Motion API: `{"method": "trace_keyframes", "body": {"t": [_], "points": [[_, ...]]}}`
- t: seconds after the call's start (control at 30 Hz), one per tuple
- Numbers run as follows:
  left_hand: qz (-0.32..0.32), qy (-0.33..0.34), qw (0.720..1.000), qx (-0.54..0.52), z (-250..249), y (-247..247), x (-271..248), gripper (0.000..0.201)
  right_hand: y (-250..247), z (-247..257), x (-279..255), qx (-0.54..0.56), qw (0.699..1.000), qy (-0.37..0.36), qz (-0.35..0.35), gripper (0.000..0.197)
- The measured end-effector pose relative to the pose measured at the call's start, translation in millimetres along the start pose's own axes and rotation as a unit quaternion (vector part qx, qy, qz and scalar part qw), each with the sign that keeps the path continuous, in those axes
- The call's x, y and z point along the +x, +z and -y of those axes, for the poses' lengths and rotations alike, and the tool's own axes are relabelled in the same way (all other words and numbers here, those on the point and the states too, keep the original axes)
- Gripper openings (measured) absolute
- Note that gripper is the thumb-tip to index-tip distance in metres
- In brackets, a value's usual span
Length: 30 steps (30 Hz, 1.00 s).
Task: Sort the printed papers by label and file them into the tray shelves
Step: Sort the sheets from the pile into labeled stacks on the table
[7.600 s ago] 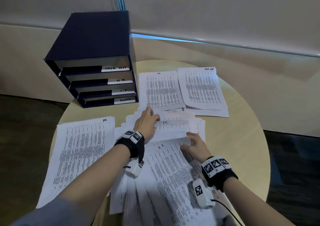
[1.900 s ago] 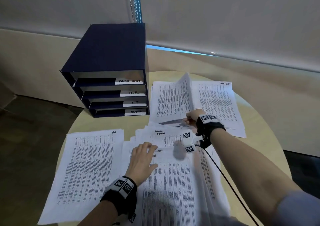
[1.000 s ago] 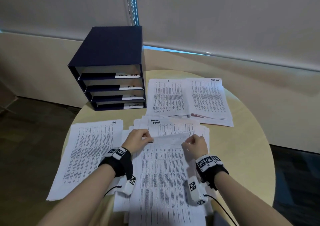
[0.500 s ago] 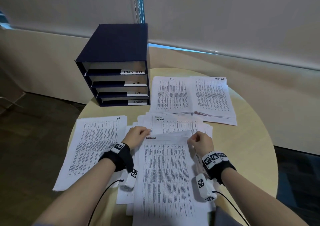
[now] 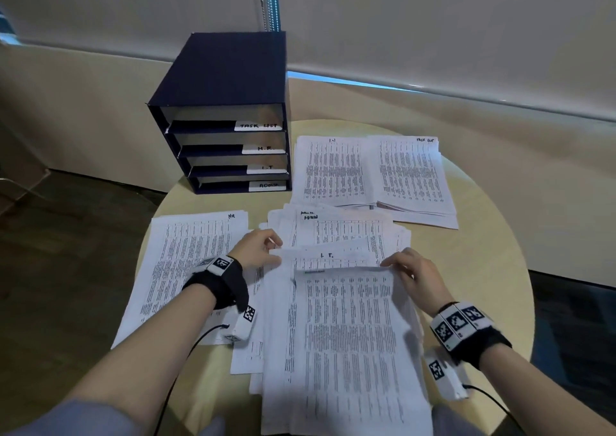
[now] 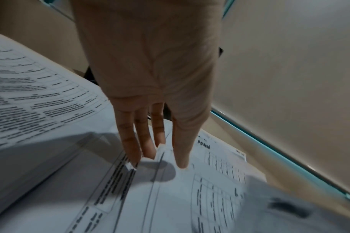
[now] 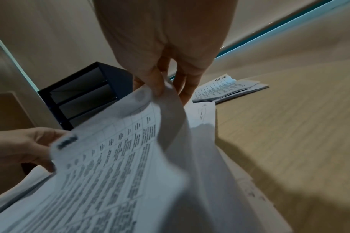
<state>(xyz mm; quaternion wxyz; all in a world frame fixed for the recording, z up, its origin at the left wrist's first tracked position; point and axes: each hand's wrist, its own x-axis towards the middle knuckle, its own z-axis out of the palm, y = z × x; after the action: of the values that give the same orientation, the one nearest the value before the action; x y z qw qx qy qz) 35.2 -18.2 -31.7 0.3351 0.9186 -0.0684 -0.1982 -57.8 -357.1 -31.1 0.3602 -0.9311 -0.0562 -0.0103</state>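
A dark blue tray shelf unit (image 5: 220, 78) stands at the table's back left, its shelves tagged TASK LIST, H.R., I.T. and ADMIN. Sorted piles lie flat: I.T. pile (image 5: 333, 172), task list pile (image 5: 413, 175), HR pile (image 5: 190, 269). In the loose middle heap, an ADMIN sheet (image 5: 343, 228) lies under a sheet marked I.T. (image 5: 330, 256). My left hand (image 5: 275, 250) (image 6: 162, 154) pinches that I.T. sheet's upper left corner. My right hand (image 5: 388, 263) (image 7: 166, 88) pinches the upper right corner of the top sheet (image 5: 350, 329) (image 7: 110, 165) and lifts it; its label is blurred.
The round wooden table (image 5: 483, 269) has bare surface on its right side and a strip between the shelf unit and the HR pile. A beige wall ledge (image 5: 433, 102) runs behind it. Dark floor (image 5: 66, 269) lies to the left. Camera cables trail from both wrists.
The top sheet has slid toward me in my right hand, baring the sheet marked I.T. My left hand has left the top sheet's corner and now holds the I.T. sheet's corner.
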Motion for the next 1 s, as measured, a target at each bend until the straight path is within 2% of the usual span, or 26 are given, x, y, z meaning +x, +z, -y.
{"method": "trace_keyframes", "body": {"t": [0.13,0.23,0.27,0.4,0.6,0.73,0.83,0.9,1.0], "points": [[0.024,0.044,0.994,0.093,-5.5,8.6,-1.3,0.030,11.6,7.2,-2.7,0.001,0.999,0.030,0.032,0.019],[0.006,0.072,0.988,0.138,-11.5,14.5,-2.8,0.016,22.2,12.9,-7.6,-0.034,0.997,0.022,0.062,0.018],[0.001,0.071,0.989,0.130,-13.0,16.0,-3.4,0.015,24.7,14.0,-9.3,-0.047,0.997,0.011,0.064,0.017],[0.008,0.032,0.997,0.076,-16.6,18.7,-1.5,0.033,30.7,17.1,-6.9,-0.103,0.992,-0.022,0.075,0.014],[0.063,0.042,0.995,0.071,-23.3,11.8,5.8,0.022,35.0,39.7,25.0,-0.145,0.978,-0.015,0.153,0.017],[0.079,0.028,0.996,0.038,-20.5,7.3,9.1,0.037,39.5,48.1,36.2,-0.144,0.970,0.003,0.195,0.015],[0.074,0.009,0.997,-0.008,-20.4,6.6,8.7,0.029,40.1,51.3,29.9,-0.129,0.974,-0.026,0.187,0.011],[0.070,0.005,0.997,-0.034,-20.6,5.8,10.2,0.016,39.3,51.9,20.7,-0.132,0.972,-0.049,0.190,0.008],[0.067,0.016,0.997,-0.030,-20.2,2.7,12.9,0.008,39.0,48.0,4.6,-0.133,0.969,-0.090,0.185,0.016]]}}
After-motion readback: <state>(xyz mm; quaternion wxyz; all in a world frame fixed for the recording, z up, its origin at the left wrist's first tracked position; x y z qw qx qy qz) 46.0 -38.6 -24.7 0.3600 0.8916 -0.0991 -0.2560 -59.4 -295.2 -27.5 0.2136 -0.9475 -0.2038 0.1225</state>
